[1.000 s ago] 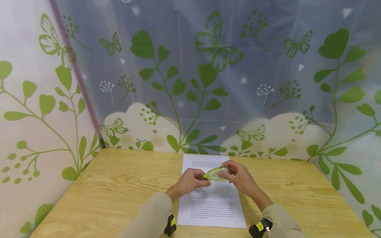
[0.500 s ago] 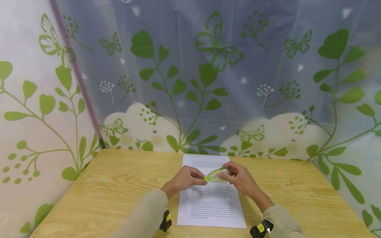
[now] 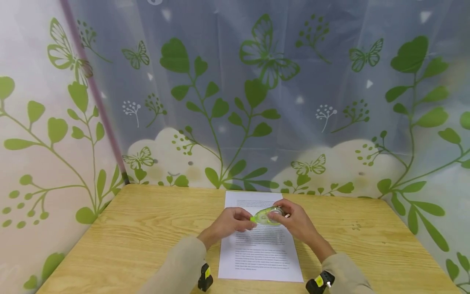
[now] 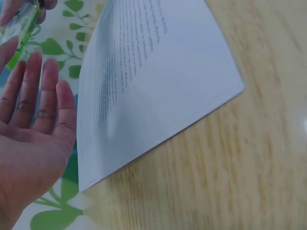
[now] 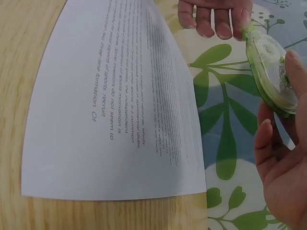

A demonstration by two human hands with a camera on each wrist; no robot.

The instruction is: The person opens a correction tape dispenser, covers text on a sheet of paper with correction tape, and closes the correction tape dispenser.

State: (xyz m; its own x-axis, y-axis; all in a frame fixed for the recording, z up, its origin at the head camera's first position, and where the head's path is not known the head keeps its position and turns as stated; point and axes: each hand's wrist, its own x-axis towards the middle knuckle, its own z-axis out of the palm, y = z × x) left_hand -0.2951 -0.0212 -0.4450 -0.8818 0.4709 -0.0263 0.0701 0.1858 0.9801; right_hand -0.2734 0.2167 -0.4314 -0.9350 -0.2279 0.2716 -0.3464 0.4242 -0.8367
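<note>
A clear and green correction tape is held up over the printed sheet in the head view. My right hand grips its rounded rear end, thumb on the near side and fingers behind. At the bright green tip on the left, my left hand pinches with thumb and forefinger. The left wrist view shows the left hand's other fingers stretched out beside the sheet. In the right wrist view the correction tape slants between both hands, its tip at the left thumb.
The sheet lies lengthwise on a light wooden table, its far end close to the back edge. A printed curtain with leaves and butterflies hangs behind and along both sides. Black wrist devices sit on both sleeves.
My left hand has shifted a little to the left and back, with its fingertips now at the very end of the green tip. The right hand and correction tape have hardly moved.
</note>
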